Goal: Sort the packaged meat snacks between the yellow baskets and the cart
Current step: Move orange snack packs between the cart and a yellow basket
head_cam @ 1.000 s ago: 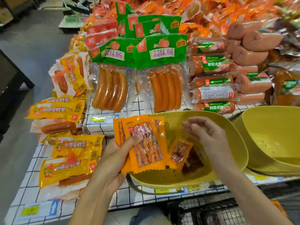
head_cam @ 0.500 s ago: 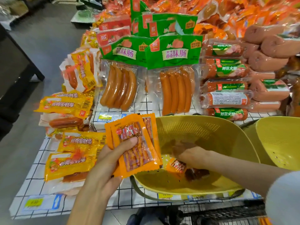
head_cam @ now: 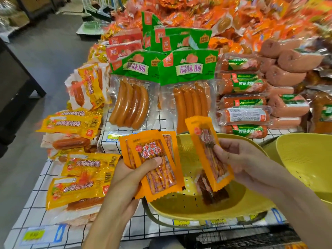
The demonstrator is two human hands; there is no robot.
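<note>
1. The left grip curls round a fan of orange packets, thumb pressed across the front one. Their long axes are near upright, tops leaning left. If the thumb loosens, the rear ones could slide out.
2. The right grip pinches a single packet above the yellow basket, tilted the same way. Held only by its edge, it could drop.

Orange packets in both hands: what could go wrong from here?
1. The left hand holds a loose fan of orange packets under one thumb; a back one could slide out and fall.
2. The right hand holds a single packet by its side above the yellow basket; if it slips, it would likely land among the dark packets there and get mixed up.
</note>
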